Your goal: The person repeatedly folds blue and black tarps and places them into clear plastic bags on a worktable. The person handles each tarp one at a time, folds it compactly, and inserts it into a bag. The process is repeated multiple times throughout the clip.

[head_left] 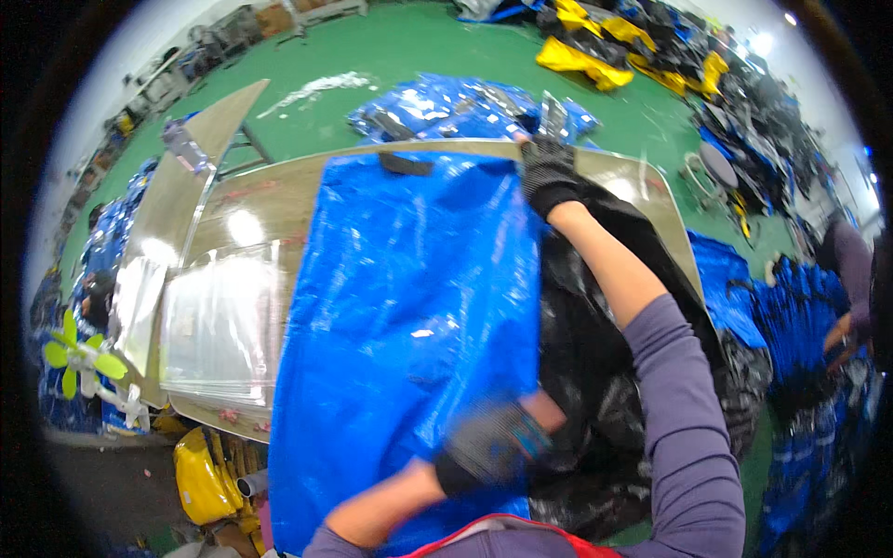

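Observation:
A long blue plastic sheet (pixel 400 279) with a glossy woven look lies flat across the table, with a short black strap (pixel 405 165) at its far edge. Black sheeting (pixel 595 372), creased and shiny, spreads along its right side. My right hand (pixel 549 170), in a dark grey knit glove, is closed at the far right corner of the blue sheet. Near the sheet's right edge, close to my body, my left hand (pixel 493 445) wears a matching glove with bare fingertips. Motion smears its fingers, so their hold is unclear.
Clear plastic bags (pixel 219 325) lie stacked on the table (pixel 265 205) to the left. A green-bladed fan (pixel 84 358) stands at its left end. Blue bundles (pixel 446 107) sit on the floor beyond. Yellow and black material (pixel 586 60) is heaped far right, and another person's arm (pixel 848 279) shows at right.

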Demonstrator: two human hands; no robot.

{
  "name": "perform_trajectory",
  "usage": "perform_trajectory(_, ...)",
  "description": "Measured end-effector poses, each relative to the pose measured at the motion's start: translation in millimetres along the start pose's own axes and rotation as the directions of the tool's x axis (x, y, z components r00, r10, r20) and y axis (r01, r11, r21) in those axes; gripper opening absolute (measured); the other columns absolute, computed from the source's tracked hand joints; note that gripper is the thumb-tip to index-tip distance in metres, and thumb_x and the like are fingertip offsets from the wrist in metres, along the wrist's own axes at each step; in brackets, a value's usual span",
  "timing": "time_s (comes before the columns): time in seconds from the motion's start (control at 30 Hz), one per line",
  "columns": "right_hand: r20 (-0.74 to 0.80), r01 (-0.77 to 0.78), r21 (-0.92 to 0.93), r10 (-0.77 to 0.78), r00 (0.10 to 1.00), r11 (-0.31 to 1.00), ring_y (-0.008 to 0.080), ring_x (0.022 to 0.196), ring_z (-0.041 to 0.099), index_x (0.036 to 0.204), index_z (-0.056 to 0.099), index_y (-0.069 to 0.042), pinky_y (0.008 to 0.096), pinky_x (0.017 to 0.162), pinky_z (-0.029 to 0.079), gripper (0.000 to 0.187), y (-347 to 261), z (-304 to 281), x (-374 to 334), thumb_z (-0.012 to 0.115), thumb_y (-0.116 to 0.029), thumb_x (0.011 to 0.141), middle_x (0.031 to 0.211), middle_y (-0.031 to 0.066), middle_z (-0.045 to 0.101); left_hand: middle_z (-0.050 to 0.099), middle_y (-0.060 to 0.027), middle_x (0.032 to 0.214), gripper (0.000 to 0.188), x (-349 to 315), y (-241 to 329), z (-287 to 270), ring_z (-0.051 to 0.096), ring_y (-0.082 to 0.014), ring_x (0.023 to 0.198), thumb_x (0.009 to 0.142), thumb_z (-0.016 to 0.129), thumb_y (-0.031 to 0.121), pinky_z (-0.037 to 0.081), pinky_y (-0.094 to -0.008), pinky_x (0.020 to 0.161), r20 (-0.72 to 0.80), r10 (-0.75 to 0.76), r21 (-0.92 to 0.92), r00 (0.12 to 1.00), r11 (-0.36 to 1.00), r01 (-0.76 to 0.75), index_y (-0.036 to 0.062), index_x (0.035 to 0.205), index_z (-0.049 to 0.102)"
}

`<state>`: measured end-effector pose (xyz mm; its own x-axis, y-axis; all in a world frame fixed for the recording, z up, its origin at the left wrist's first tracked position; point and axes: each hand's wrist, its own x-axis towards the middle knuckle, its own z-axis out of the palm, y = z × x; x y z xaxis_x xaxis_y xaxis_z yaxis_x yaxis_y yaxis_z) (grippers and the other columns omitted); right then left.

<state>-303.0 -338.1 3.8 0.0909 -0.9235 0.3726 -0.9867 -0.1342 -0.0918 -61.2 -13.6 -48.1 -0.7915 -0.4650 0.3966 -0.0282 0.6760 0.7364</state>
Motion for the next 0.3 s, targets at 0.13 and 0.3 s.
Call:
perform_trajectory(0.13, 0.199, 0.207, 0.294, -0.272, 0.942, 0.933, 0.0373, 0.091, 0.064, 0.121, 0.056, -0.009, 0.0501, 0.08, 0.05, 0.039, -50.2, -74.4, -151.4, 0.05, -0.026, 0.085, 0.099, 0.0209, 0.065, 0.058, -0.0154, 0.095, 0.024, -33.7, -104.9, -215.6, 0.053, -0.0336, 0.089, 0.089, 0.052, 0.031, 0.039, -0.0454, 0.078, -0.487, -0.048, 0.807, 0.872, 0.357, 0.47, 0.0088, 0.093, 0.06)
perform_trajectory(0.3, 0.602, -0.008, 0.254, -0.151, 0.784, 0.967, 0.0382, 0.12, 0.049, 0.142, 0.04, -0.012, 0.0523, 0.103, 0.036, 0.072, -55.4, -161.6, -252.7, 0.065, -0.04, 0.08, 0.136, 0.0215, 0.046, 0.061, -0.0181, 0.124, 0.074, -72.5, -167.2, -273.7, 0.065, -0.027, 0.092, 0.079, 0.073, 0.043, 0.052, -0.0378, 0.086, -0.203, -0.944, -0.193, 0.259, 0.298, 0.935, -0.0004, 0.134, 0.048)
